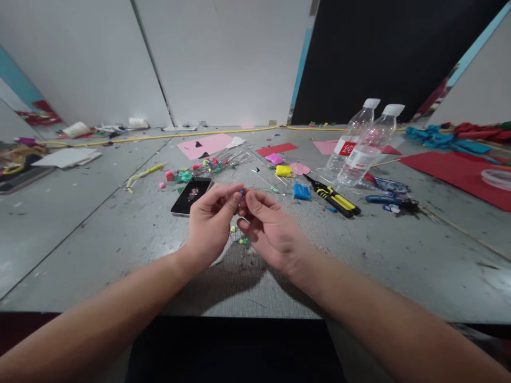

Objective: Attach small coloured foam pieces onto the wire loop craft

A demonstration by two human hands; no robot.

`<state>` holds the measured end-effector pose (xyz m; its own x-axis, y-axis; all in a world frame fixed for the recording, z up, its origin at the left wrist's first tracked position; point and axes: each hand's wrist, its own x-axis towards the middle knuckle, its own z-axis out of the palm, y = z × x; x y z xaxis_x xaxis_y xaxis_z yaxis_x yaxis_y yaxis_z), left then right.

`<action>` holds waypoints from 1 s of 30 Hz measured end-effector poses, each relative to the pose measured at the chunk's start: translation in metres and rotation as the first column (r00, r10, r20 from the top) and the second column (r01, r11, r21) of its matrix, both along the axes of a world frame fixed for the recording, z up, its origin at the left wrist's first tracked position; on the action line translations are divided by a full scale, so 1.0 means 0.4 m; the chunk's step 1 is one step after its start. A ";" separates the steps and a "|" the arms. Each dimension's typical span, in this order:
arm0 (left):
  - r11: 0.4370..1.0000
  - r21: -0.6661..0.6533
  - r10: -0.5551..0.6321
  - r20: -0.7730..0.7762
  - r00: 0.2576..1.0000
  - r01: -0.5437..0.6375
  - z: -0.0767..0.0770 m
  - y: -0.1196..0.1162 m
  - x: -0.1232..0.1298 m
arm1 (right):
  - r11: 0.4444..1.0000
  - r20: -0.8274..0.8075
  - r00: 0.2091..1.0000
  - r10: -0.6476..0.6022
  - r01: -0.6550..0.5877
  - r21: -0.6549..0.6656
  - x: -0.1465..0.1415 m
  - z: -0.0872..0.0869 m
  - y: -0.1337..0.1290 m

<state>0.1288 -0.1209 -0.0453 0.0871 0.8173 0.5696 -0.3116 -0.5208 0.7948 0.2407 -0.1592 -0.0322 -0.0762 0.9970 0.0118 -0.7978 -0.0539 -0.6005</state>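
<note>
Head view: phone [188,199] partly behind left hand [211,221], pliers [336,199] near two bottles [362,150].

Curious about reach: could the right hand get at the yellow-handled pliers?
Probably yes: nothing bulky stands between the right hand and the pliers, though that hand seems busy with a small blue piece.

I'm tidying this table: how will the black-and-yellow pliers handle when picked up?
The pliers look stiff and probably heavy for their size, given the metal-looking head. Lying flat on the table, they seem unlikely to roll.
</note>
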 end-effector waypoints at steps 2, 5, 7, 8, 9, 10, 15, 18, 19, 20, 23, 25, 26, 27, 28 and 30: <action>1.000 0.018 0.012 0.008 1.000 -0.013 0.001 -0.001 -0.001 | 1.000 0.005 1.000 0.006 -0.006 0.004 -0.001 0.000 -0.001; 0.999 0.042 0.033 0.003 0.999 -0.033 0.002 -0.002 -0.005 | 1.000 0.001 1.000 0.022 -0.022 0.008 -0.001 -0.001 -0.003; 0.997 0.053 0.048 -0.010 0.999 -0.047 0.003 -0.003 -0.007 | 0.999 -0.004 0.999 0.032 -0.032 0.011 -0.001 -0.002 -0.003; 0.997 0.056 0.053 -0.013 0.999 -0.052 0.004 -0.002 -0.008 | 0.999 -0.002 0.999 0.036 -0.036 0.014 0.000 -0.003 -0.003; 0.997 0.057 0.054 -0.013 0.998 -0.053 0.004 -0.002 -0.009 | 0.999 0.002 0.999 0.039 -0.039 0.016 0.001 -0.003 -0.003; 0.997 0.056 0.051 -0.011 0.999 -0.050 0.004 -0.002 -0.009 | 0.999 0.009 0.999 0.041 -0.041 0.017 0.002 -0.003 -0.003; 0.996 0.066 0.063 -0.031 0.998 -0.061 0.007 -0.002 -0.011 | 0.998 0.041 0.998 0.051 -0.053 0.042 0.004 -0.005 -0.003; 0.996 0.059 0.073 -0.042 0.996 -0.070 0.007 -0.002 -0.013 | 0.997 0.053 0.998 0.044 -0.048 0.068 0.002 -0.005 -0.004; 0.996 0.055 0.073 -0.043 0.996 -0.070 0.007 -0.002 -0.013 | 0.996 0.059 0.997 0.039 -0.043 0.077 0.001 -0.006 -0.004; 0.996 0.052 0.072 -0.042 0.996 -0.070 0.006 -0.002 -0.013 | 0.996 0.065 0.997 0.033 -0.038 0.085 0.000 -0.006 -0.004; 0.997 0.048 0.060 -0.039 0.997 -0.058 0.007 -0.002 -0.013 | 0.994 0.074 0.997 0.013 -0.021 0.106 -0.002 -0.006 -0.005; 0.998 0.040 0.046 -0.033 0.998 -0.045 0.008 -0.002 -0.013 | 0.993 0.081 0.997 0.000 -0.010 0.119 -0.002 -0.006 -0.005; 0.999 0.033 0.038 -0.029 0.999 -0.037 0.009 -0.002 -0.012 | 0.992 0.084 0.996 -0.005 -0.006 0.126 -0.002 -0.006 -0.005; 0.999 0.025 0.027 -0.024 0.999 -0.026 0.010 -0.001 -0.012 | 0.991 0.087 0.996 -0.009 -0.002 0.131 -0.002 -0.007 -0.004; 1.000 0.018 0.013 -0.017 1.000 -0.013 0.011 -0.001 -0.011 | 0.991 0.088 0.996 -0.015 0.003 0.135 -0.002 -0.008 -0.004; 1.000 0.008 -0.017 -0.004 1.000 0.017 0.013 -0.001 -0.010 | 0.990 0.084 0.996 -0.037 0.025 0.139 -0.002 -0.009 -0.002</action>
<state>0.1249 -0.1213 -0.0402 0.1032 0.8109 0.5760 -0.3169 -0.5221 0.7918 0.2400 -0.1599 -0.0358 -0.0519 0.9883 0.1436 -0.7427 0.0579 -0.6671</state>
